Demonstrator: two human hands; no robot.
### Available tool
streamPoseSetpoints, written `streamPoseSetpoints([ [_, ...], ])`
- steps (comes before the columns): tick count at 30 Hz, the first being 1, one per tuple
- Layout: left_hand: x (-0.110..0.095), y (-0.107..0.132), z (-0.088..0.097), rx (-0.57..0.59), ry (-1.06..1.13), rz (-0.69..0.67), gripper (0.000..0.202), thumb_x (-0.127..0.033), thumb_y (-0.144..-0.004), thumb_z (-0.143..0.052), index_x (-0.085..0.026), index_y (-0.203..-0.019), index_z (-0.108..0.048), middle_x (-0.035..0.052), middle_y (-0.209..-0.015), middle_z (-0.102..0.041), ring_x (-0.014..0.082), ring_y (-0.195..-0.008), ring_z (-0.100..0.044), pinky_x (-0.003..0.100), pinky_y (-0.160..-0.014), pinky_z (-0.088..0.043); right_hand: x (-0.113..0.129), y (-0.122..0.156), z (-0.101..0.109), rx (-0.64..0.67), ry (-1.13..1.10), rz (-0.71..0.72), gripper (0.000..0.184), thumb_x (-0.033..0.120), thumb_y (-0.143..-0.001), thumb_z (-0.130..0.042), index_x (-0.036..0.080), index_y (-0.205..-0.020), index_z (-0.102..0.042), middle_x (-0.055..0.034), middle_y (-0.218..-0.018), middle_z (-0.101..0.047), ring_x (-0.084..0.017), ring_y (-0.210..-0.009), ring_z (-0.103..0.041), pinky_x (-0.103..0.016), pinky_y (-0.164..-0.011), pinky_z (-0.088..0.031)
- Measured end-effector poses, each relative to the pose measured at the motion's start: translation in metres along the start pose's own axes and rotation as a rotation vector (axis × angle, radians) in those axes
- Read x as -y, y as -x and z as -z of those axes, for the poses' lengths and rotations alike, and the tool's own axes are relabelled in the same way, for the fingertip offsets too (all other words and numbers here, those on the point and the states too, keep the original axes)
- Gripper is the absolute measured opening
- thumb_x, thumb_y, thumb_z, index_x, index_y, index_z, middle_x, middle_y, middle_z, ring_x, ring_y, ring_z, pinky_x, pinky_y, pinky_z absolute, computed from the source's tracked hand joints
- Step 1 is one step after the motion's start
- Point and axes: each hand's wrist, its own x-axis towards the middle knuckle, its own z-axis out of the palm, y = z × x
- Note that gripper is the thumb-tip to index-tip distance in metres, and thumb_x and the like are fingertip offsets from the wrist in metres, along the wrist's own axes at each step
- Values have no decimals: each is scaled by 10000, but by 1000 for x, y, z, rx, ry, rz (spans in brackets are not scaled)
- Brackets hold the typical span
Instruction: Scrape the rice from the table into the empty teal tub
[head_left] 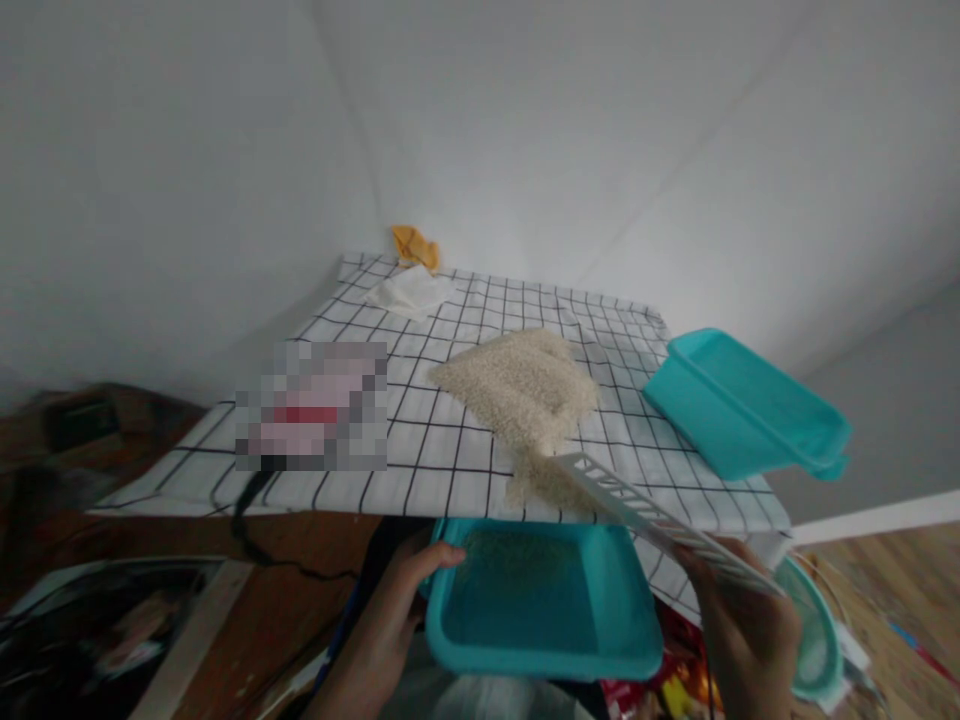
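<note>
My left hand (pixel 401 595) grips the left rim of a teal plastic tub (pixel 544 662), thumb over the edge. The tub is held just below the table's front edge, with a thin scatter of grains on its floor. My right hand (pixel 750 625) is closed around a long white slotted plastic strip (pixel 637 512). The strip's far end touches the front of a pile of pale, rice-like grain (pixel 525 385) on the table. The grain trails from the pile toward the table edge above the tub.
A checked cloth (pixel 412 450) covers the table. Another teal tub (pixel 750 400) sits tilted at the right edge. A blurred-out flat object (pixel 311 405) lies left; a white cloth (pixel 411 290) and a yellow cloth (pixel 415 247) lie at the back. A teal basket (pixel 817 630) stands lower right.
</note>
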Motion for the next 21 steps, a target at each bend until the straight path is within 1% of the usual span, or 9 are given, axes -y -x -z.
streamPoseSetpoints([
  [1,-3,0,-1,-11,6,16,238,-341,-789,-531,-247,-918,-708,78,-1001,-732,275,-888,-686,350,-657,-567,1,3,1,9,-20,-1,210,361,-849,-605,191,-866,-726,-39,-804,-749,-204,-720,-697,-248,-642,-538],
  [2,-4,1,-1,-15,1,-3,230,-306,-780,-539,-258,-927,-709,66,-998,-734,263,-893,-685,336,-676,-567,1,5,3,14,-45,-2,195,344,-850,-604,198,-869,-732,-36,-816,-752,-206,-731,-699,-250,-653,-542],
  [5,0,4,4,27,-88,-211,264,-155,-696,-615,-299,-884,-733,25,-1080,-714,229,-920,-667,285,-724,-554,-3,11,6,49,-116,-2,167,297,-847,-602,229,-901,-745,-30,-846,-754,-222,-765,-706,-271,-671,-556],
  [6,4,4,6,42,-111,-248,288,-131,-688,-627,-306,-888,-737,20,-1110,-703,226,-929,-660,281,-733,-551,-5,12,7,67,-138,9,166,284,-842,-605,240,-913,-748,-32,-857,-755,-230,-773,-708,-280,-669,-561],
  [9,13,5,11,62,-112,-248,298,-124,-717,-631,-304,-933,-732,19,-1151,-678,229,-958,-646,295,-760,-549,-8,15,9,109,-202,60,164,275,-821,-618,250,-910,-753,-44,-888,-758,-256,-794,-715,-310,-663,-573],
  [13,17,3,12,62,-113,-249,306,-111,-742,-603,-287,-966,-715,18,-1197,-641,223,-986,-630,303,-777,-547,-7,17,9,94,-341,45,171,288,-838,-589,247,-901,-743,-55,-935,-756,-273,-843,-717,-341,-684,-582],
  [17,17,3,14,78,-114,-257,335,-80,-725,-600,-288,-961,-717,13,-1180,-641,216,-1005,-624,290,-777,-542,-11,19,14,201,-365,73,144,264,-821,-606,238,-852,-744,-68,-901,-754,-273,-812,-714,-344,-660,-570],
  [19,16,4,14,83,-100,-254,336,-83,-724,-602,-301,-951,-722,4,-1161,-647,209,-994,-629,283,-774,-541,-17,18,17,163,-327,29,135,303,-798,-636,215,-797,-738,-82,-843,-746,-280,-777,-705,-364,-661,-556],
  [21,12,4,11,78,-92,-235,308,-113,-709,-629,-303,-931,-727,4,-1173,-651,218,-996,-633,281,-759,-543,-24,9,16,18,-266,-34,158,343,-767,-673,192,-772,-720,-82,-769,-729,-275,-737,-688,-370,-661,-538],
])
